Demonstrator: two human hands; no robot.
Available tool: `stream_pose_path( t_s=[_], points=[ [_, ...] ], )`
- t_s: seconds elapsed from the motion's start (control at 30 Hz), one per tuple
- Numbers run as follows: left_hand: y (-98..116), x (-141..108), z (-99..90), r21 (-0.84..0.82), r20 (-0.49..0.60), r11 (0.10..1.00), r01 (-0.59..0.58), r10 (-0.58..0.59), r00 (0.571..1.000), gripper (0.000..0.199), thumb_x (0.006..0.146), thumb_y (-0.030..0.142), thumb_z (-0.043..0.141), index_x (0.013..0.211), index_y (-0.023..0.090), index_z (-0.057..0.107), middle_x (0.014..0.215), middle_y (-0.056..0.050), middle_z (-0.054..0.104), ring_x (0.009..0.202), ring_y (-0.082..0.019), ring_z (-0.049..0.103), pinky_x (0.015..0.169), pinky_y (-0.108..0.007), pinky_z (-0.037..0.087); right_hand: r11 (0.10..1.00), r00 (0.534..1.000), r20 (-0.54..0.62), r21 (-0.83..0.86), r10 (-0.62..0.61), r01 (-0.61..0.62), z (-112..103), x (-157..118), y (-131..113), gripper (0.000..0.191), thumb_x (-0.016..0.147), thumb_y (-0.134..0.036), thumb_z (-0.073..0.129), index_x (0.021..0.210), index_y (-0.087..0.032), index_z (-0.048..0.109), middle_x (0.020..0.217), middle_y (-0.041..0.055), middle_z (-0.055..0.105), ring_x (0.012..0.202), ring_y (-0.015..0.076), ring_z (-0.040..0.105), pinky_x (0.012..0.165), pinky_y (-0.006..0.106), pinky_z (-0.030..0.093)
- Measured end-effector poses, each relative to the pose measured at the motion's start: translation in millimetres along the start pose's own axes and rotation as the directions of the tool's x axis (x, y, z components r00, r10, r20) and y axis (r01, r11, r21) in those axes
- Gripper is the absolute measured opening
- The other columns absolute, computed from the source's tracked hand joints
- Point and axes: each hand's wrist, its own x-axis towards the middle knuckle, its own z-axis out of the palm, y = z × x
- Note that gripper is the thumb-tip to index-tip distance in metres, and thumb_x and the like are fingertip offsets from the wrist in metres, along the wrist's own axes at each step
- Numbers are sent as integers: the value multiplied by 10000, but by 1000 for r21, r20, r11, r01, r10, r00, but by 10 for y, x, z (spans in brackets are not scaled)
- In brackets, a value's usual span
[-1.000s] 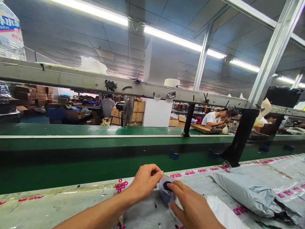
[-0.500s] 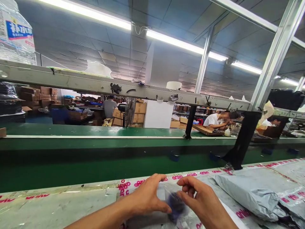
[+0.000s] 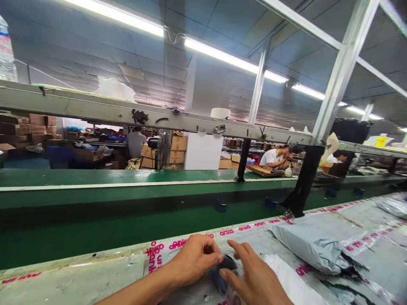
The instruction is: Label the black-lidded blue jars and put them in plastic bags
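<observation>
Low in the middle of the view, a small dark blue object [image 3: 220, 280], rounded and blurred, sits between my two hands just over the covered bench. My left hand [image 3: 193, 260] pinches at its upper left edge, thumb and forefinger together. Across from it, my right hand [image 3: 251, 271] has its thumb over the front of the object and its fingers stretched along the far side. Clear plastic film shows faintly below the right thumb. The exact kind of the object cannot be made out.
A grey plastic mailing bag [image 3: 308, 248] lies to the right, near a white sheet [image 3: 291, 279]. Beyond the bench runs a green conveyor belt [image 3: 127, 231] carrying several small blue items [image 3: 221, 207]. A black-wrapped post [image 3: 307, 182] holds up a metal shelf rail [image 3: 178, 120]. Other people sit farther back.
My left hand has closed from a wide spread into a pinch at the blue object. The right fingers have stretched out. Less clear film shows around the object. The view has shifted right.
</observation>
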Motion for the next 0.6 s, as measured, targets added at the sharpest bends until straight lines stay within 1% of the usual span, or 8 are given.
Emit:
stream_pose_path(
  t_s=[0.1, 0.17, 0.27, 0.33, 0.4, 0.47, 0.53, 0.6],
  points=[
    [44, 10, 5, 18, 14, 1000, 6, -7, 1000, 212, 756, 335, 614, 756, 151, 719, 681, 11, 633, 665, -155, 537, 615, -243, 386, 1000, 1000, -6, 4, -8, 8, 80, 92, -150, 317, 880, -299, 579, 1174, -263, 692, 1093, 83, 663, 914, 280, 707, 773, 359, 486],
    [78, 0, 9, 44, 9, 999, 10, -10, 1000, 197, 764, 307, 608, 754, 150, 725, 703, -2, 665, 684, -168, 572, 631, -250, 410, 1000, 1000, -31, -4, 1, -2, 99, 129, -215, 232, 869, -258, 598, 1059, -260, 731, 1033, 85, 672, 882, 293, 709, 728, 352, 473],
    [182, -49, 13, 82, 13, 996, -17, 16, 1000, 169, 792, 279, 619, 824, 175, 747, 819, -11, 735, 794, -197, 645, 699, -257, 456, 1000, 998, -66, -1, 9, -9, 105, 140, -242, 226, 881, -171, 580, 1013, -208, 759, 978, 116, 699, 904, 318, 706, 735, 360, 461],
    [290, -85, 5, 128, 43, 990, -51, 45, 998, 163, 831, 288, 627, 899, 212, 753, 911, 3, 761, 883, -204, 674, 767, -259, 480, 1000, 997, -79, 25, -3, 5, 95, 134, -230, 214, 894, -150, 574, 950, -178, 779, 926, 128, 714, 877, 321, 706, 734, 365, 458],
    [398, -114, -32, 187, 58, 978, -88, 78, 995, 173, 877, 344, 620, 921, 232, 744, 937, 10, 762, 906, -203, 682, 800, -257, 492, 996, 993, -110, 78, -31, 39, 61, 120, -204, 211, 909, -161, 579, 894, -174, 789, 905, 127, 720, 856, 307, 700, 744, 365, 456],
    [458, -146, -121, 230, 27, 966, -116, 113, 993, 253, 916, 444, 586, 912, 232, 724, 944, 1, 753, 901, -209, 679, 797, -256, 504, 983, 984, -175, 167, -42, 72, -15, 77, -153, 210, 913, -175, 590, 836, -181, 786, 879, 99, 721, 847, 268, 689, 767, 345, 456],
    [430, -201, -263, 263, -6, 960, -99, 104, 995, 340, 937, 535, 545, 917, 239, 711, 946, -3, 749, 894, -218, 675, 768, -251, 515, 953, 966, -258, 295, 3, 75, -144, -39, -62, 226, 932, -215, 578, 815, -180, 768, 846, 64, 718, 833, 220, 675, 765, 303, 469],
    [306, -283, -424, 304, 8, 951, -59, 60, 998, 358, 901, 588, 597, 900, 253, 724, 878, 13, 750, 826, -214, 678, 726, -242, 525, 898, 946, -309, 437, 102, 46, -323, -263, 75, 268, 953, -319, 556, 855, -162, 750, 792, 44, 710, 746, 186, 658, 667, 259, 490]
  ],
)
